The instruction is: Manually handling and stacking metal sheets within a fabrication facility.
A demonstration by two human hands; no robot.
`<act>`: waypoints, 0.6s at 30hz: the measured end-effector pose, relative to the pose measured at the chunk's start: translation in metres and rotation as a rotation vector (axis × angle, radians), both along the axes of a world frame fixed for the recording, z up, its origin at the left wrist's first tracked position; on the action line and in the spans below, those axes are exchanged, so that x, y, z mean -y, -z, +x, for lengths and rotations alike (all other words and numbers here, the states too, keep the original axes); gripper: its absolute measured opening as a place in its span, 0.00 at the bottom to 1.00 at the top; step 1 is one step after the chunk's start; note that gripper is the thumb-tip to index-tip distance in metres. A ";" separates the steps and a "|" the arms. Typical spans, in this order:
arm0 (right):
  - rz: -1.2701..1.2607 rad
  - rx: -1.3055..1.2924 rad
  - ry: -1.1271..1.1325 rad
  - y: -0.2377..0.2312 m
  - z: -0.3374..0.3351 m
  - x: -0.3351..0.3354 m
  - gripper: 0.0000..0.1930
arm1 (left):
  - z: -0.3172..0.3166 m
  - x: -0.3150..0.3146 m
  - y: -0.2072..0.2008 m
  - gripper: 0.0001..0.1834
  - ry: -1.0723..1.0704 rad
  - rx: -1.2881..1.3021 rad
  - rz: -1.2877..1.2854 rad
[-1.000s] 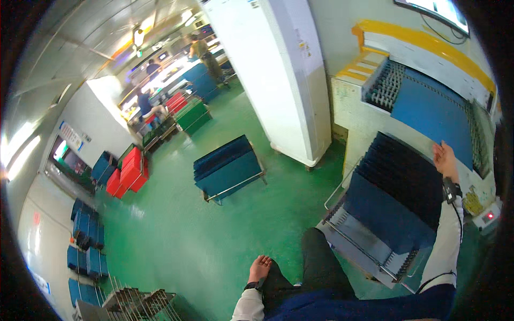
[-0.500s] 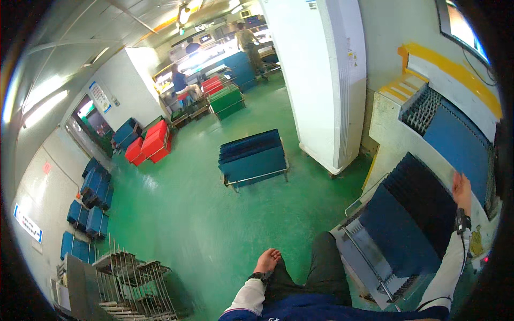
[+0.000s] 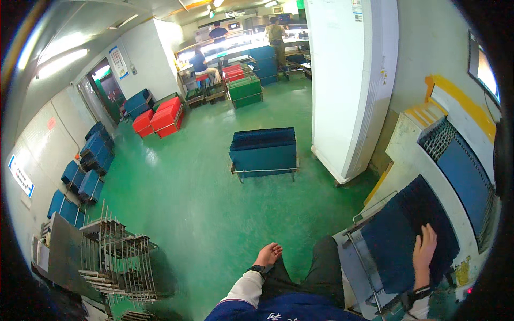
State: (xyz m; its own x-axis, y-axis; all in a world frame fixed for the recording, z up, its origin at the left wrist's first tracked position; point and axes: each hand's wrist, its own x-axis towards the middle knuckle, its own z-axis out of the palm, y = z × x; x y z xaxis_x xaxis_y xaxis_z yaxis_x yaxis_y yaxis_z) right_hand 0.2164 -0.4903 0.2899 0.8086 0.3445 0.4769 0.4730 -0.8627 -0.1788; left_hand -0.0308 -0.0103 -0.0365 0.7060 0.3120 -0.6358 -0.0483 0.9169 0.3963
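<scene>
My right hand (image 3: 424, 249) lies over a row of dark blue flat panels (image 3: 393, 235), its fingers stretched out and nothing gripped. The panels stand on edge, packed close in a metal rack (image 3: 361, 267) at my right side. Whether the fingertips touch the panel edges, I cannot tell. My left hand (image 3: 269, 254) hangs by my left thigh, fingers curled together with nothing visible in them. Beyond the rack, a single blue panel (image 3: 465, 176) lies on the sloping bed of a machine with a toothed conveyor (image 3: 439, 140).
Ahead on the green floor stands another rack of blue panels (image 3: 263, 155). A tall white cabinet (image 3: 348, 91) rises behind it. Empty metal racks (image 3: 120, 259) are at lower left; red bins (image 3: 167, 117) and stacked blue panels (image 3: 96, 150) line the left. People (image 3: 276, 40) are at a far bench.
My right hand has come from the machine's edge back over the racked panels. The view has turned slightly right. My left hand stays by my thigh.
</scene>
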 end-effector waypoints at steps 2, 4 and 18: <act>-0.068 0.011 0.006 0.001 -0.012 -0.011 0.19 | -0.002 -0.006 0.010 0.13 0.058 0.113 -0.058; -0.123 0.037 0.109 -0.006 -0.027 -0.019 0.21 | 0.005 0.003 0.003 0.14 0.024 0.048 -0.044; -0.083 -0.035 -0.010 0.000 -0.044 -0.031 0.19 | -0.005 -0.003 0.007 0.14 -0.060 0.094 -0.106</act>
State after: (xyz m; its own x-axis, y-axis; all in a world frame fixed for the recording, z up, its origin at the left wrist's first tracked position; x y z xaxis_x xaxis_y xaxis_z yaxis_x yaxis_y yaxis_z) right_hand 0.1720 -0.4589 0.2899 0.8204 0.3899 0.4181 0.4764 -0.8706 -0.1228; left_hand -0.0356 -0.0074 -0.0431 0.7462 0.2903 -0.5991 -0.1370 0.9476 0.2885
